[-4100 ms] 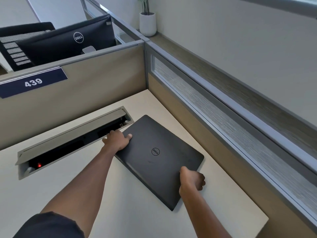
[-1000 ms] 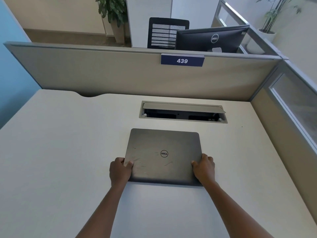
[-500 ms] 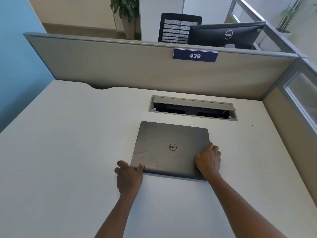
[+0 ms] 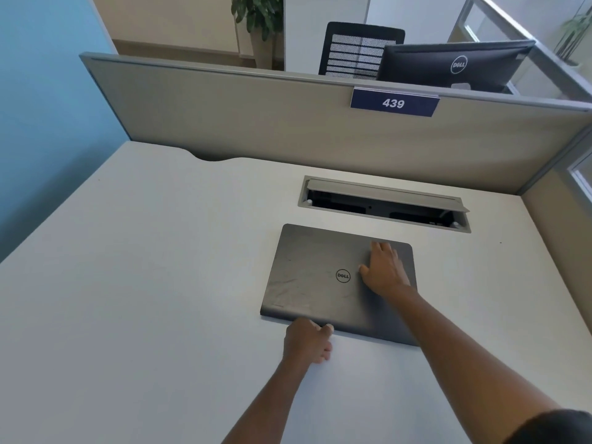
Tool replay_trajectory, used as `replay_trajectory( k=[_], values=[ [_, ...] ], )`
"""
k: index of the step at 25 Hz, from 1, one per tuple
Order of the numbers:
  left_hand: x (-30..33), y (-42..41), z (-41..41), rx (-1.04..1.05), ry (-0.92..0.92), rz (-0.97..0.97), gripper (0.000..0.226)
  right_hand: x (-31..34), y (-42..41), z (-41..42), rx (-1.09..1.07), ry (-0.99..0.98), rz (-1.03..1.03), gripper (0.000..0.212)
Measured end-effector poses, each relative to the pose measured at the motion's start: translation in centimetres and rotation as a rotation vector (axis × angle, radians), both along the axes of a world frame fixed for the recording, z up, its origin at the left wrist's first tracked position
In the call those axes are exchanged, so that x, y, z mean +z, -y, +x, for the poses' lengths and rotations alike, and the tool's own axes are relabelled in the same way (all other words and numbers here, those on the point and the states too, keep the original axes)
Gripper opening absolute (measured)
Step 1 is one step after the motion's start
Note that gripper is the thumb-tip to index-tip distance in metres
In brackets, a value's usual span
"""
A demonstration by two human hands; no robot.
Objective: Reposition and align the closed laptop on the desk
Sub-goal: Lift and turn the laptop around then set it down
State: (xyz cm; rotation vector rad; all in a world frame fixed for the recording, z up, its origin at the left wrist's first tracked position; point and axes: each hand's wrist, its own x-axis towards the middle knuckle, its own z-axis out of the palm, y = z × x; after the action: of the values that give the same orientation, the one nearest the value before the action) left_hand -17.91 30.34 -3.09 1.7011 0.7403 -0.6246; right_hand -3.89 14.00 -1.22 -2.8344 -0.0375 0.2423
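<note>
**Two hands on one closed laptop**

Nearest to me, low in the frame, I see two bare forearms reaching in, and a bit of dark sleeve (image 4: 557,427) in the bottom right corner. My left hand (image 4: 307,342) sits curled on the desk (image 4: 144,283), fingers folded in, thumb touching the laptop's near edge; it grips nothing that I can make out. My right hand (image 4: 386,272) lies flat and open, palm down on the lid, fingers spread, right of the round logo.

One laptop (image 4: 314,277), grey, closed, flat on the white desk, right of centre in the frame. Its edges run close to parallel with the cable slot beyond it.

Just past the laptop, not touching it: one cable slot (image 4: 382,203) with its flap raised. Behind that, one beige partition (image 4: 256,123) across the frame, carrying one blue tag (image 4: 394,102) reading 439.

Top of the frame, over the partition: one black monitor (image 4: 455,65), one mesh chair back (image 4: 355,48), and two plants, one upper centre (image 4: 256,14), one at the upper right edge (image 4: 576,27).
</note>
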Motion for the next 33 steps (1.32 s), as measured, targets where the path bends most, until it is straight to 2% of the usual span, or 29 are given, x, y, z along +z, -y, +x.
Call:
replay_trajectory(
  k=[5, 9, 12, 19, 25, 33],
  values=[
    [0.0, 0.3, 0.8, 0.066, -0.12, -0.092, 0.025, 0.0, -0.9, 2.1, 0.124, 0.0, -0.055, 0.05],
    [0.4, 0.3, 0.9, 0.159, -0.207, -0.355, 0.024, -0.2, -1.4, 3.7, 0.197, -0.059, -0.066, 0.042],
    [0.4, 1.1, 1.0, 0.207, -0.239, -0.453, 0.023, -0.5, -1.5, 4.7, 0.209, -0.064, -0.073, 0.036],
    [0.0, 2.4, 1.6, 0.275, -0.282, -0.482, 0.028, -1.2, -1.5, 6.3, 0.221, -0.073, -0.12, 0.027],
    [-0.6, 2.4, 1.5, 0.307, -0.287, -0.496, 0.038, -1.4, -2.3, 7.1, 0.214, -0.11, -0.18, 0.033],
    [-1.3, 3.4, 0.7, 0.442, -0.167, -0.456, 0.035, -1.0, -2.3, 7.9, 0.165, -0.151, -0.146, 0.04]
  ],
)
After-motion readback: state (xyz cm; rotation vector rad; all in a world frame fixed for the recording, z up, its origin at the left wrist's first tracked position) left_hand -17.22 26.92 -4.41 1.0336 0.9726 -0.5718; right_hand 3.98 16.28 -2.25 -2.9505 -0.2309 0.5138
